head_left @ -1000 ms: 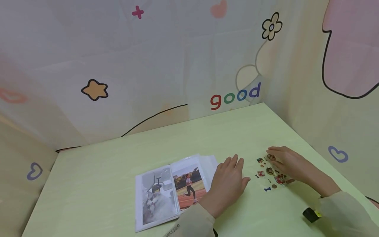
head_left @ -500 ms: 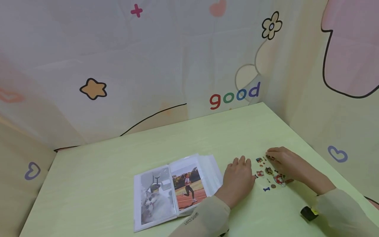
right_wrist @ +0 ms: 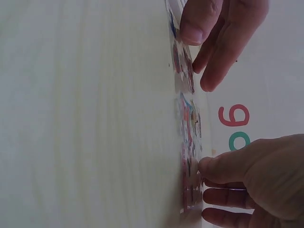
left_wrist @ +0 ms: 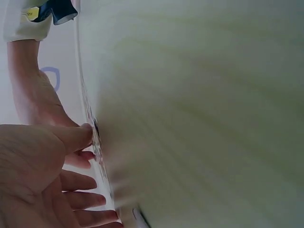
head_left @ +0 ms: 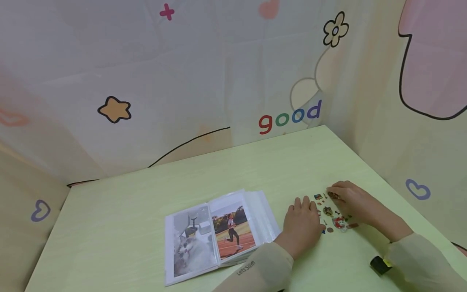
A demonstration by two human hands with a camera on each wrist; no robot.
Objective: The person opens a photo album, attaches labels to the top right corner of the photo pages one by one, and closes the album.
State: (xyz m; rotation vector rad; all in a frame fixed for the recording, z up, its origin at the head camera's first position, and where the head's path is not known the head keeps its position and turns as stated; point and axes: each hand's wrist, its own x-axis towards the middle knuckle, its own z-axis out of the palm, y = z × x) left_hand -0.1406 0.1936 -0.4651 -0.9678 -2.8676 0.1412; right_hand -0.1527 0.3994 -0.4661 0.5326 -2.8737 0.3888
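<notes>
A clear sticker sheet with small cartoon pictures lies on the table. My left hand rests across its left edge, fingers spread forward and nearly straight; in the left wrist view its thumb reaches close to the sheet. At the sheet's upper right, my right hand bends its thumb and fingers around a round brown sticker and pinches it. From the right wrist view, the right thumb touches the printed surface. The left hand covers part of the sheet.
An open photo album lies left of the hands, showing a cat photo and a runner photo. A small black object with a yellow mark sits by the right sleeve. Printed curtains stand behind the table.
My left hand has moved right, from beside the album onto the sheet's left edge. The sheet has shifted slightly left. My right hand has closed in on the round sticker.
</notes>
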